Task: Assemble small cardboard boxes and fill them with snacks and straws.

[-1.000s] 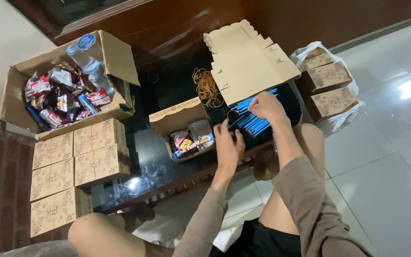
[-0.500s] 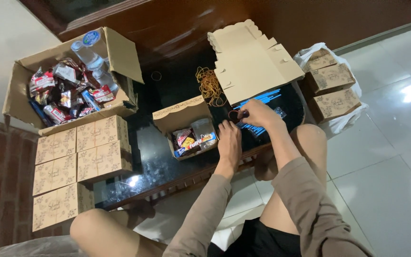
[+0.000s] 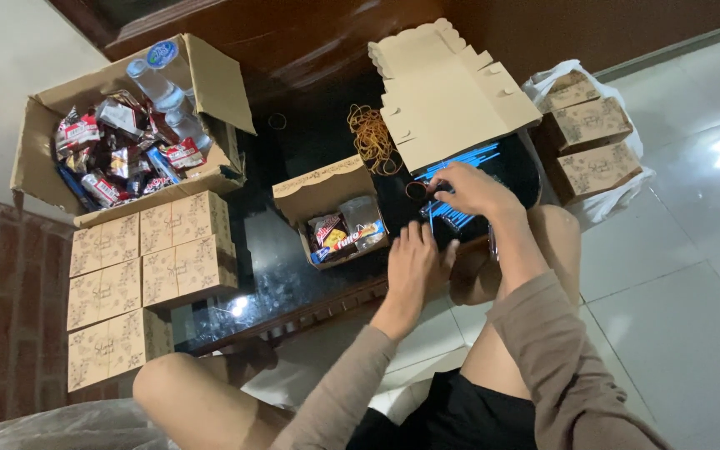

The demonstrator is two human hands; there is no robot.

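A big open box point(image 3: 210, 83) sits at the far left, full of snack packs point(image 3: 114, 162) and water bottles point(image 3: 156, 87). In front of it is a stack of shut boxes point(image 3: 139, 275) with a flower print. Next comes a dark table point(image 3: 277, 250). On it sits a small open box point(image 3: 327, 204) with snacks and a clear cup inside. The left hand point(image 3: 414, 267) lies flat on the table just right of that box, palm down, fingers spread a little and pointing away from the person. It holds nothing. Behind it is a heap of rubber bands point(image 3: 372, 137). The blue straws point(image 3: 460, 171) lie in a bunch on the table, under the edge of some flat boxes point(image 3: 447, 92). Their long side runs from near left to far right. The right hand point(image 3: 468, 192) is on top of the straws, wrist bent, fingers curled down and pinching at a few of them. At the far right, more printed boxes point(image 3: 589, 142) sit in a white bag point(image 3: 610, 200) on the floor.
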